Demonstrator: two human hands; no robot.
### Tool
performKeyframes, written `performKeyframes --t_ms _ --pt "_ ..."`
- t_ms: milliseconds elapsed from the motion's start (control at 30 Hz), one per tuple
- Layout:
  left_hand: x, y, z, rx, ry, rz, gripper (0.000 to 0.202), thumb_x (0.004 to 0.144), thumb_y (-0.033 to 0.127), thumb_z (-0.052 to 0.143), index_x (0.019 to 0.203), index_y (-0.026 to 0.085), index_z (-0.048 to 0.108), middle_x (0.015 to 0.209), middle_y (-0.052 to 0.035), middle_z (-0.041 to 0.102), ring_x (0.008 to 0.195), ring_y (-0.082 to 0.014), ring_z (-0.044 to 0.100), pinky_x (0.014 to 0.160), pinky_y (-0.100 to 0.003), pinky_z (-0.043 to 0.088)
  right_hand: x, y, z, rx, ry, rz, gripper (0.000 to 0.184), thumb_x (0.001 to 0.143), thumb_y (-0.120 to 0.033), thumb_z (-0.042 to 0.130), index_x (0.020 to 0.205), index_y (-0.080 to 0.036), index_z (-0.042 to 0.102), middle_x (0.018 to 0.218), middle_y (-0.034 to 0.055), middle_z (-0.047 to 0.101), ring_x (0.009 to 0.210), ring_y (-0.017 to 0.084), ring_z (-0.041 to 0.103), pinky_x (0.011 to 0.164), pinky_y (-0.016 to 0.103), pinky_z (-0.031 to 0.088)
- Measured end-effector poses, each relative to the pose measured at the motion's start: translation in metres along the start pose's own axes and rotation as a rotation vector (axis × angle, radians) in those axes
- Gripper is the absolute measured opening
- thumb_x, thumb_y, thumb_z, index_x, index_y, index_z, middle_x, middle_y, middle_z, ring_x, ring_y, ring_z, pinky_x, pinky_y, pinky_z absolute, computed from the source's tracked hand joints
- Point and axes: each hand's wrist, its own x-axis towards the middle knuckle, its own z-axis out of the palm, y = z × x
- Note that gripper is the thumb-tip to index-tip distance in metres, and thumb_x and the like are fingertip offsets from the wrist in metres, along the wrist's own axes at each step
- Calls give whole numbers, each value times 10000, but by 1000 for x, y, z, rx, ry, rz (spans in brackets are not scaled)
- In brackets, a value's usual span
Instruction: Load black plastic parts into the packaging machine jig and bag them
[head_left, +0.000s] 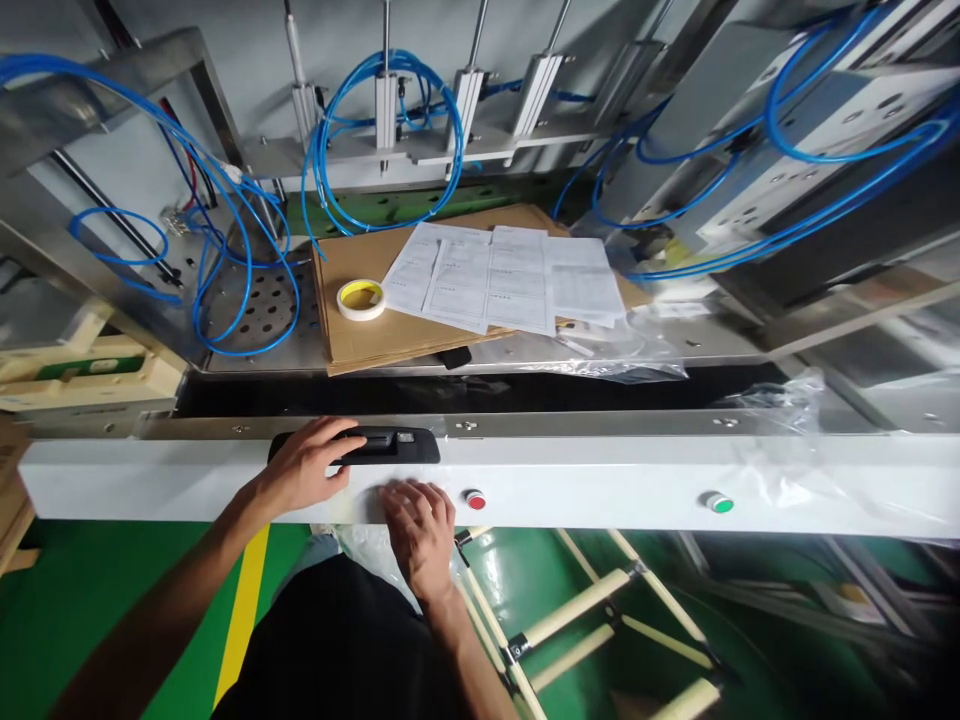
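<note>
A long black plastic switch panel (416, 446) with a recess and a small pale insert lies along the top edge of the white front beam (592, 480). Over its left part is my left hand (311, 465), fingers across the top and thumb on the near side, gripping it. My right hand (420, 530) rests with fingertips on the beam's front face, just below the panel and left of the red push button (475, 499). Its fingers are slightly bent and a little apart, with nothing seen in them.
Behind the beam, cardboard (345, 345) carries paper sheets (517, 275) and a tape roll (361, 300). Blue air hoses (322, 170) hang around cylinders (385, 110). A green button (718, 502) and clear plastic film (787, 400) are to the right. A tube frame (577, 605) stands below.
</note>
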Motion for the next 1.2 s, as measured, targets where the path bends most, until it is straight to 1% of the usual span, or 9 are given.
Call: performKeyframes --t_ms 267,400,500,600,733,833,933,1033,1200 --pt "1 -6 5 -37 -18 29 462 825 99 656 1264 209 752 1378 -112 701 1239 -271 694 1098 -422 611 3 -6 -3 -17 18 25 215 967 -195 699 1140 -299 773 1103 16 798 1163 200 656 1135 425 438" --pt "5 -9 7 -38 -23 37 485 809 92 665 1272 213 745 1363 -104 714 1224 -264 704 1093 -418 615 5 -5 -7 -41 14 4 261 965 -177 696 1183 -307 757 1108 13 795 1153 200 662 1145 438 426" --pt "4 -3 5 -5 17 32 487 836 119 693 1308 233 722 1458 -110 667 1294 -277 673 1121 -441 596 7 -4 -12 -72 12 -30 307 965 -167 691 1236 -304 737 1093 17 795 1144 211 668 1160 458 405" --pt "-11 7 1 45 125 66 444 905 191 708 1347 232 686 1490 -123 642 1373 -299 618 1165 -482 551 12 -2 -19 -81 20 -80 298 963 -153 686 1230 -279 732 1054 28 797 1129 226 676 1171 484 386" --pt "-48 16 1 108 244 162 285 965 272 715 1247 229 702 1254 -84 750 1207 -251 687 1072 -399 568 24 -3 -29 -74 21 -136 291 969 -130 667 1218 -268 730 993 30 794 1069 220 691 1152 481 394" --pt "-71 9 2 229 271 96 246 983 210 683 1229 219 700 1140 -65 764 1062 -232 699 979 -384 555 38 -8 -36 -60 20 -136 266 962 -129 687 1182 -270 733 954 9 789 990 189 697 1131 451 413" --pt "-81 -3 -3 260 325 12 168 985 129 639 1117 205 708 1017 -56 756 923 -216 673 883 -382 521 53 -12 -44 -73 25 -142 228 959 -138 704 1147 -262 735 930 -4 779 937 168 685 1117 428 423" --pt "-81 -13 -12 106 358 -18 110 996 127 622 1012 204 700 949 -37 745 880 -195 650 859 -365 496 68 -12 -48 -115 12 -179 212 985 -143 671 1159 -249 728 897 -2 762 892 164 658 1075 409 428" --pt "-72 -25 -21 -128 374 -149 137 1027 202 599 998 214 733 935 -37 747 897 -188 672 864 -342 502 92 -2 -48 -154 -49 -239 263 1001 -143 642 1239 -238 702 891 4 755 843 176 596 909 366 415"
